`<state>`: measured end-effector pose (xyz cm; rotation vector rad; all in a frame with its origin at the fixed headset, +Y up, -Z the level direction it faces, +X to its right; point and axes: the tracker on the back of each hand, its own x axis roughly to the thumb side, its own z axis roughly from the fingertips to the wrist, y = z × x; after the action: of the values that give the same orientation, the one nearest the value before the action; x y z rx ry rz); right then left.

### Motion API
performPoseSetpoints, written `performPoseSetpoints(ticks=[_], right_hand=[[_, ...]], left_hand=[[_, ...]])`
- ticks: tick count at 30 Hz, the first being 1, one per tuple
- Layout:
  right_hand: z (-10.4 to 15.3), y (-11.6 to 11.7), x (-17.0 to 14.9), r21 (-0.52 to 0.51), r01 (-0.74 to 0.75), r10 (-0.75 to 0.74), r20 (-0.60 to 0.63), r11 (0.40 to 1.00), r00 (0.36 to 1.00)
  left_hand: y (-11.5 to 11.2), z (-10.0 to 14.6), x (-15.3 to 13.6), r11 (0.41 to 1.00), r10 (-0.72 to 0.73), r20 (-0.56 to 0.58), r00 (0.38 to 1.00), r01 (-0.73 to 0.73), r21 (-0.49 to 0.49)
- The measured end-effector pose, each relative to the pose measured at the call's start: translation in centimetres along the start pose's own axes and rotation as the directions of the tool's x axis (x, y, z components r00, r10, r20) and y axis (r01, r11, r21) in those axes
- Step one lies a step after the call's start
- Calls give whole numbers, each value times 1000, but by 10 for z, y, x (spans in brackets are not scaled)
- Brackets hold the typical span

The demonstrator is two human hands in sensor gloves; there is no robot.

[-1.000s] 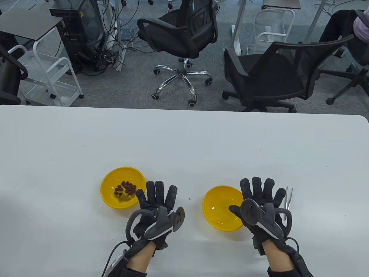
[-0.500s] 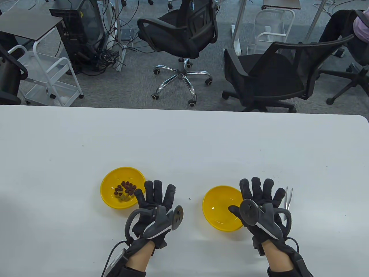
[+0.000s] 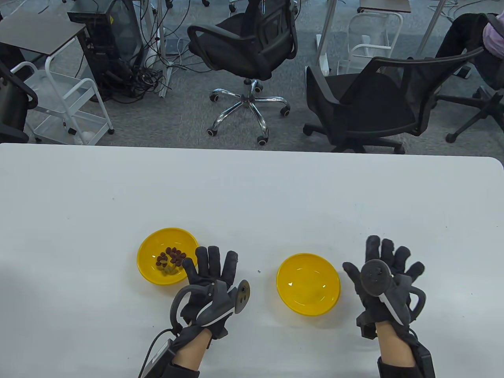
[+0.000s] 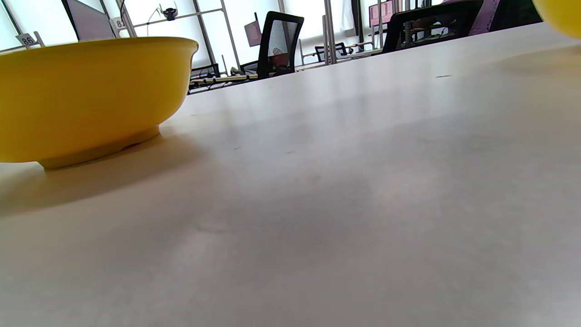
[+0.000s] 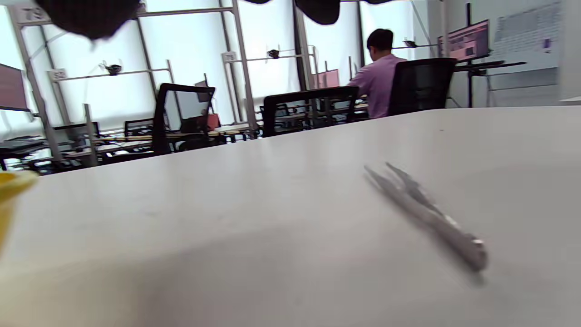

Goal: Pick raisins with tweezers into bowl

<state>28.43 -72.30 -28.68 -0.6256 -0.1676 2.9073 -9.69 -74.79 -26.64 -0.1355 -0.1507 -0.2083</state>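
A yellow bowl (image 3: 149, 246) at the left holds several dark raisins (image 3: 173, 256); its side shows in the left wrist view (image 4: 86, 95). An empty yellow bowl (image 3: 308, 284) stands to its right. My left hand (image 3: 212, 271) lies flat and open on the table, its thumb by the raisin bowl's right rim. My right hand (image 3: 388, 267) is open with fingers spread, right of the empty bowl. It hides the tweezers in the table view. The metal tweezers (image 5: 426, 213) lie on the table in the right wrist view, untouched, below my fingertips (image 5: 91, 13).
The white table (image 3: 252, 189) stretches bare behind the bowls. Office chairs (image 3: 362, 106) and carts stand on the floor beyond its far edge. The empty bowl's rim shows at the left edge of the right wrist view (image 5: 9, 190).
My right hand has moved right, off the empty bowl's edge, and now covers the tweezers in the table view. My left hand has hardly moved.
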Motion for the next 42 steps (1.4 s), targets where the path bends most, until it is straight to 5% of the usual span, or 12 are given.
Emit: performPoseSetpoints(ticks=[4, 10, 22, 42], right_hand=[[-21, 11, -36, 89, -35, 51, -175, 995, 983], [-36, 31, -57, 179, -49, 97, -266, 983, 959], [-42, 51, -36, 257, -189, 244, -203, 948, 948], [-39, 53, -18, 227, -284, 313, -102, 932, 944]], left_hand=[[0, 0, 0, 1000, -2, 2, 1000, 2, -7], [0, 0, 0, 1000, -1, 4, 1000, 1, -10], [1, 1, 3, 1000, -18, 15, 1000, 18, 16], [1, -1, 4, 1000, -16, 18, 1000, 16, 11]])
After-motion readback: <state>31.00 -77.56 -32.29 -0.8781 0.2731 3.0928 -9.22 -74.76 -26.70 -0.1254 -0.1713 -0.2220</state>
